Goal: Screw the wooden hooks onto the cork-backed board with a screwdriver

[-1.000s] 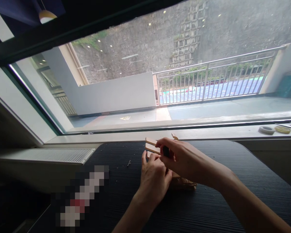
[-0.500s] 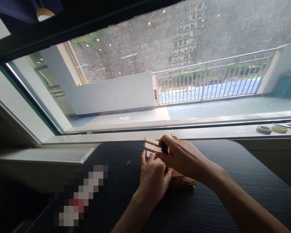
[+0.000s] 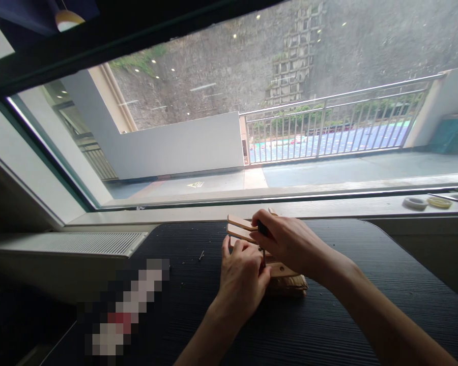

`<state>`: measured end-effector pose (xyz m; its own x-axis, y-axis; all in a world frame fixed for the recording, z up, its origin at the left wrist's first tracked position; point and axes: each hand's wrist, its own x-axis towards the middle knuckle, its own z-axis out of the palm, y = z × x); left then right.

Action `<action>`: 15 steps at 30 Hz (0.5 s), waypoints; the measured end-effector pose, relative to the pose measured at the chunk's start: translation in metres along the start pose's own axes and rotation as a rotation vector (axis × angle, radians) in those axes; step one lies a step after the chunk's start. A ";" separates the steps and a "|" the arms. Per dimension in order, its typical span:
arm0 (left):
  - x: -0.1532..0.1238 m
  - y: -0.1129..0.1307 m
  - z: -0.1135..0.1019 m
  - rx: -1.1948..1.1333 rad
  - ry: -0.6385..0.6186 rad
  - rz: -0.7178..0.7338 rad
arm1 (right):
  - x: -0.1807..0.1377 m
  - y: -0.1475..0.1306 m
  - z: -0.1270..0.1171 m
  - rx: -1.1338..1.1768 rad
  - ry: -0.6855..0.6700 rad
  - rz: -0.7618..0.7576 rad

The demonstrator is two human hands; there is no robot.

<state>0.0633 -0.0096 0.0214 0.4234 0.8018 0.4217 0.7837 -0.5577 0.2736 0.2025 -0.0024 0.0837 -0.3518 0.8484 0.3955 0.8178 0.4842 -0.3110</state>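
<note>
My right hand (image 3: pixel 284 236) is closed round the black handle of a screwdriver (image 3: pixel 262 230), whose thin metal shaft points down beside my left fingers. My left hand (image 3: pixel 242 272) grips a small slatted wooden piece (image 3: pixel 238 231), with fingers along its left side and the thumb at its right. Pale flat slats stick out past the hands at the far left, and a lower slat with a round hole shows under my right wrist. Below the wood lies a crumpled brown bundle (image 3: pixel 290 286). Both hands hide the tip of the screwdriver and much of the wood.
The dark table (image 3: pixel 351 315) stands against a white windowsill (image 3: pixel 328 207) below a big window. A screw-like metal bit (image 3: pixel 202 255) lies left of the hands. Two rolls of tape (image 3: pixel 416 203) sit on the sill at right. A pixelated strip (image 3: pixel 130 310) covers something at left.
My right hand has shifted slightly, tilting the screwdriver handle to the right; its shaft and the holed slat show more now. My left hand stays nearly still on the wood.
</note>
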 end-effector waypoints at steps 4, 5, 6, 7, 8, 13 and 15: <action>0.000 0.000 0.001 0.007 0.009 0.011 | -0.003 -0.002 -0.002 0.001 0.012 -0.036; 0.000 0.000 0.001 0.001 0.008 0.015 | -0.005 -0.004 -0.004 0.019 0.006 -0.053; 0.000 -0.001 0.001 -0.007 0.004 0.019 | -0.006 -0.005 -0.006 0.042 -0.002 -0.068; 0.000 -0.001 0.001 -0.014 -0.001 0.020 | -0.007 -0.007 -0.009 0.067 -0.014 -0.084; -0.001 -0.001 0.001 -0.019 -0.006 0.020 | -0.007 -0.008 -0.010 0.088 -0.029 -0.099; -0.001 0.000 -0.001 -0.013 -0.015 0.015 | -0.005 -0.008 -0.007 0.079 -0.039 -0.079; -0.001 0.000 -0.001 -0.001 -0.005 0.016 | -0.003 -0.005 -0.002 0.040 -0.023 -0.029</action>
<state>0.0627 -0.0106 0.0218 0.4381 0.7941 0.4213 0.7763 -0.5705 0.2681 0.2006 -0.0074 0.0863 -0.3860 0.8383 0.3851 0.7886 0.5165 -0.3338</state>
